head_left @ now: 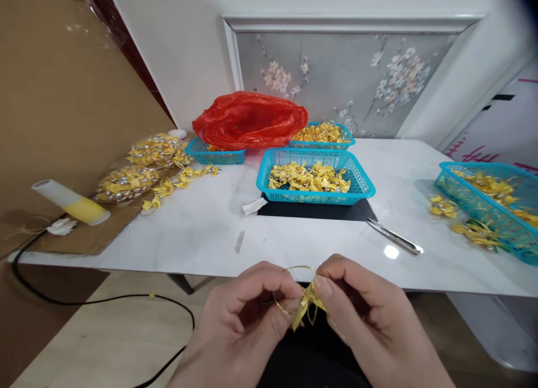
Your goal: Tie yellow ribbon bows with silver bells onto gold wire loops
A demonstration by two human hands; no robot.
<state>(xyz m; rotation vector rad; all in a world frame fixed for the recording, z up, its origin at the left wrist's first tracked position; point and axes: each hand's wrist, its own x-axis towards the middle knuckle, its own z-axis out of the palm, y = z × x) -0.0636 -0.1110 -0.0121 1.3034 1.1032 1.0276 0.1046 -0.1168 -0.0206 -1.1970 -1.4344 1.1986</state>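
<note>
We've got both hands at 6 o'clock, left hand (247, 315) and right hand (361, 309) pinched together on one yellow ribbon bow (308, 305). Loads finished already in the blue basket (361, 193) at 12, so probably well along.

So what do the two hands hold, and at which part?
Both hands pinch one small yellow ribbon bow with gold wire: left hand and right hand grip its knot.

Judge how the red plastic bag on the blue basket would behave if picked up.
The red plastic bag looks thin and crumpled, so probably floppy and light. It slumps across a blue basket, so lifting it would likely change its shape.
</note>
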